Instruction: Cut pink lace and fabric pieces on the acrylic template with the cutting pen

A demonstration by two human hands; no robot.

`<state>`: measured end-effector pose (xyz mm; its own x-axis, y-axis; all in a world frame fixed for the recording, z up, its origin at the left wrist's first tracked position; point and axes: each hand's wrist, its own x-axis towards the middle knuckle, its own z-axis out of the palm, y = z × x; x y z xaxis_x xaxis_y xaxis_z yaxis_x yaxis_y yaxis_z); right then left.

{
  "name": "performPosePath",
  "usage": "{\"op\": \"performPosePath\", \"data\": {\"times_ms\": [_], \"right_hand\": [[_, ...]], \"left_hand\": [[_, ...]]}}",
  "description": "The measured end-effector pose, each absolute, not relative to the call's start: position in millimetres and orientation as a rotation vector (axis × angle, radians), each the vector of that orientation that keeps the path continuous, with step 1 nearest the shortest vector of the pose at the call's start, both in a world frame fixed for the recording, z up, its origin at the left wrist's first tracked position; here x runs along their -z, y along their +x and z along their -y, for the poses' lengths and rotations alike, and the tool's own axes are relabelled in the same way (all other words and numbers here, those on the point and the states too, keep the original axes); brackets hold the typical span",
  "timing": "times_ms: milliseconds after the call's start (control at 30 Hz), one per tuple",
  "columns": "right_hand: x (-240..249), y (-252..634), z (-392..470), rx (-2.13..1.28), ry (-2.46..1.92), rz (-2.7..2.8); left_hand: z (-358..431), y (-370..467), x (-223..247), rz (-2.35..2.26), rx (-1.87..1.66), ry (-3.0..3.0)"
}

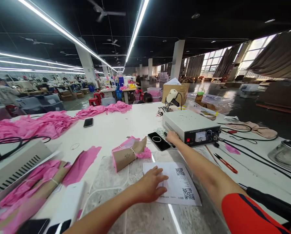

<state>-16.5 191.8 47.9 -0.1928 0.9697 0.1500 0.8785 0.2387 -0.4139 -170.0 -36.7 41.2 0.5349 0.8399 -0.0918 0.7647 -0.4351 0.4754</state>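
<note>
My left hand lies with its fingers spread on a white printed sheet bearing two QR codes. That sheet rests on a clear, marbled plastic mat. Reaching forward, my right hand is closed around what looks like a slim black pen, mostly hidden by the fingers. It is beside the front left corner of a grey control box with a lit red switch. Just left of it lies a black phone with a white ring. A pink fabric bundle, wrapped in brown paper, sits beyond the sheet.
Orange-handled snips and black cables lie on the right. A black-handled tool juts in at lower right. On the left are a grey vented box, another pink bundle and pink fabric piles. A cardboard box stands behind.
</note>
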Motion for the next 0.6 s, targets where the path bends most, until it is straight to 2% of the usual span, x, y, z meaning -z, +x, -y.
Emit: {"op": "performPosePath", "data": {"times_ms": [233, 433, 500, 600], "right_hand": [[-55.7, 12.8, -190.7, -0.317, -1.634, 1.954], [-69.4, 23.1, -125.7, -0.299, -1.259, 2.102], [-69.9, 19.9, -95.7, -0.333, -1.081, 2.246], [-74.1, 21.8, -57.1, -0.352, -0.827, 2.449]], "left_hand": [[-9.0, -183.8, -37.7, -1.455, -0.745, 2.148], [-32.8, -168.7, -65.6, -1.568, -1.030, 2.012], [-30.0, -164.0, -82.4, -1.561, -1.052, 2.018], [-18.7, -163.8, -102.2, -1.401, -0.864, 2.170]]}}
